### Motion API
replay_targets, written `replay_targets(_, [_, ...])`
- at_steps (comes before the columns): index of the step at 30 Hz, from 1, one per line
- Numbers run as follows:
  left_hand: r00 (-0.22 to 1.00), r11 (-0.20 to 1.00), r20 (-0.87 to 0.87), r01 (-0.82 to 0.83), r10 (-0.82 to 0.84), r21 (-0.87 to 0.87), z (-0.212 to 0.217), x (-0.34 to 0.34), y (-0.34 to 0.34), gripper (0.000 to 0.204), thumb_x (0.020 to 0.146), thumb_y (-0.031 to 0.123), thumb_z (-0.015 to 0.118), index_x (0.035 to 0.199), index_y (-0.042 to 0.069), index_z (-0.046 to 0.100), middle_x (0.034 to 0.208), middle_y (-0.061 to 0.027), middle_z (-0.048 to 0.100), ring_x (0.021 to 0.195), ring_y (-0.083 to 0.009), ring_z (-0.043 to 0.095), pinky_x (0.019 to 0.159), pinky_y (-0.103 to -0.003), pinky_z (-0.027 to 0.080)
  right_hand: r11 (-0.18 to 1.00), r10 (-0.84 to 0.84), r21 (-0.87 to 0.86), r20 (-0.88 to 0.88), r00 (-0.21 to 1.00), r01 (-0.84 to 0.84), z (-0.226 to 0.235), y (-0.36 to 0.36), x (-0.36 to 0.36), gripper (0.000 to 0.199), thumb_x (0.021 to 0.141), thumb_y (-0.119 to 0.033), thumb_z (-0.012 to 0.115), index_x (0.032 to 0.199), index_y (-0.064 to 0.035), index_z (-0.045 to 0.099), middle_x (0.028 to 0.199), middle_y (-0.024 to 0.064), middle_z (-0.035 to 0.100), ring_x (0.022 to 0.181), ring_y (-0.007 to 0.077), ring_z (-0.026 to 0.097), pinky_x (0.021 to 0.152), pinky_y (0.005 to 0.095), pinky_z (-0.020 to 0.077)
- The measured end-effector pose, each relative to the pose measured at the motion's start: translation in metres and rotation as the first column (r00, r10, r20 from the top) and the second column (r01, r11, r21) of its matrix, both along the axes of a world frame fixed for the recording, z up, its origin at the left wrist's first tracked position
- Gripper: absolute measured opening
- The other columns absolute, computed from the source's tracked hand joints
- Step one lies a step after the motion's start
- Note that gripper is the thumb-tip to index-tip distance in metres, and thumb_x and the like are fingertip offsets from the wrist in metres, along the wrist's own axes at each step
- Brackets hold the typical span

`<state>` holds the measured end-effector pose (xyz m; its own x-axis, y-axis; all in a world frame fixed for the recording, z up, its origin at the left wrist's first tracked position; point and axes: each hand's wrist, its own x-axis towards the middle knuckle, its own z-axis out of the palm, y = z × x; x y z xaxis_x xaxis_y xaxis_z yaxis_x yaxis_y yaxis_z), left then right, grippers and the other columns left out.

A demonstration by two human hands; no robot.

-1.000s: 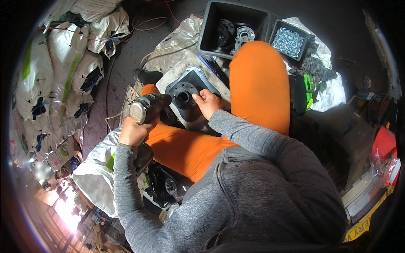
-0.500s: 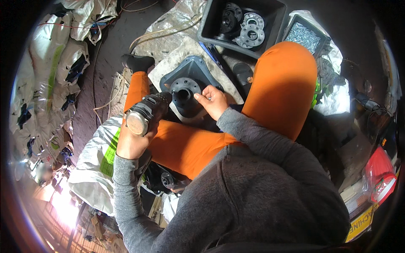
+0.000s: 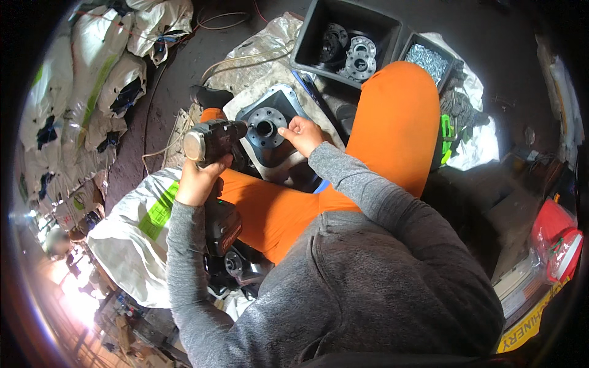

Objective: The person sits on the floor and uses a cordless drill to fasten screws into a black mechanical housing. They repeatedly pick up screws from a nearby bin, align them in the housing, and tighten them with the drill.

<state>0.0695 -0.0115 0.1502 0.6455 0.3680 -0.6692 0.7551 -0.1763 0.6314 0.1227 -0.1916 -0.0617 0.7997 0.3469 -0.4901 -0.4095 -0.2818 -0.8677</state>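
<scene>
My left hand (image 3: 199,181) is wrapped round the handle of a black cordless drill (image 3: 216,140). The drill's front end points right, close beside a round grey metal flange (image 3: 268,116) with a ring of holes and a raised central collar. This flange sits on a dark, square-shouldered housing (image 3: 283,100) between my legs. My right hand (image 3: 304,136) is at the flange's right side, thumb and forefinger pinched together near the collar. Whatever those fingers hold, if anything, is too small to make out.
A grey bin (image 3: 392,37) of metal flanges stands at the back, beside a smaller tray of screws (image 3: 427,60). Full white sacks (image 3: 92,55) line the left side. A hose (image 3: 245,59) crosses the plastic sheet. Another metal part (image 3: 236,264) lies under my left arm.
The drill has tilted, its rear end moving up so that its battery now shows below my left hand. My right hand stays pinched at the flange. The whole view has shifted slightly.
</scene>
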Motion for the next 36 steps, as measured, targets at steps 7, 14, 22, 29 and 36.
replay_targets(7, [0.924, 0.91, -0.202, 0.364, -0.326, 0.196, 0.021, 0.021, 0.01, 0.036, 0.077, 0.018, 0.073, 0.103, -0.002, 0.056, 0.065, -0.004, 0.056, 0.044, -0.0101, 0.05, 0.038, -0.026, 0.041, 0.992, 0.127, -0.015, -0.033, 0.991, -0.127, -0.005, 0.004, 0.008, 0.031, 0.075, -0.029, 0.075, 0.077, -0.0019, 0.059, 0.07, 0.0075, 0.061, 0.065, 0.0172, 0.057, 0.064, 0.0319, 0.0473])
replay_targets(14, [0.946, 0.973, 0.226, -0.221, 0.231, -0.071, 0.063, -0.001, 0.008, 0.034, 0.081, 0.026, 0.071, 0.1, 0.003, 0.055, 0.076, -0.0071, 0.061, 0.044, -0.0119, 0.051, 0.037, -0.026, 0.042, 0.977, 0.173, -0.131, 0.042, 0.984, -0.166, 0.009, -0.004, 0.007, 0.037, 0.078, -0.04, 0.071, 0.084, -0.0037, 0.062, 0.07, 0.0048, 0.06, 0.062, 0.0149, 0.056, 0.059, 0.0307, 0.047])
replay_targets(22, [0.984, 1.0, 0.179, -0.016, 0.02, -0.026, 0.059, -0.076, -0.051, 0.027, 0.08, 0.006, 0.07, 0.103, 0.001, 0.058, 0.081, -0.0055, 0.062, 0.052, -0.01, 0.053, 0.044, -0.025, 0.043, 0.733, 0.258, 0.585, -0.712, 0.653, 0.348, 0.061, -0.063, 0.0, 0.05, 0.097, -0.045, 0.039, 0.115, -0.0017, 0.057, 0.084, 0.0024, 0.062, 0.076, 0.0134, 0.062, 0.065, 0.0287, 0.0533])
replay_targets(29, [0.992, 0.994, 0.116, -0.048, 0.059, -0.102, 0.039, -0.105, -0.069, 0.025, 0.078, 0.005, 0.072, 0.1, 0.002, 0.06, 0.08, -0.0024, 0.063, 0.053, -0.0072, 0.053, 0.044, -0.023, 0.042, 0.798, 0.363, 0.59, -0.632, 0.684, 0.121, 0.078, -0.067, -0.001, 0.06, 0.097, -0.052, 0.03, 0.114, -0.0018, 0.059, 0.095, 0.005, 0.064, 0.083, 0.0114, 0.062, 0.065, 0.0243, 0.0519])
replay_targets(36, [0.988, 0.99, 0.152, 0.036, -0.015, -0.135, 0.038, -0.103, -0.068, 0.023, 0.077, 0.006, 0.072, 0.097, 0.002, 0.06, 0.075, -0.0013, 0.061, 0.052, -0.0069, 0.052, 0.044, -0.023, 0.041, 0.782, 0.468, 0.622, -0.555, 0.688, -0.03, 0.085, -0.064, -0.007, 0.067, 0.095, -0.058, 0.026, 0.111, -0.0026, 0.06, 0.094, 0.0061, 0.065, 0.077, 0.0116, 0.061, 0.054, 0.021, 0.0464])
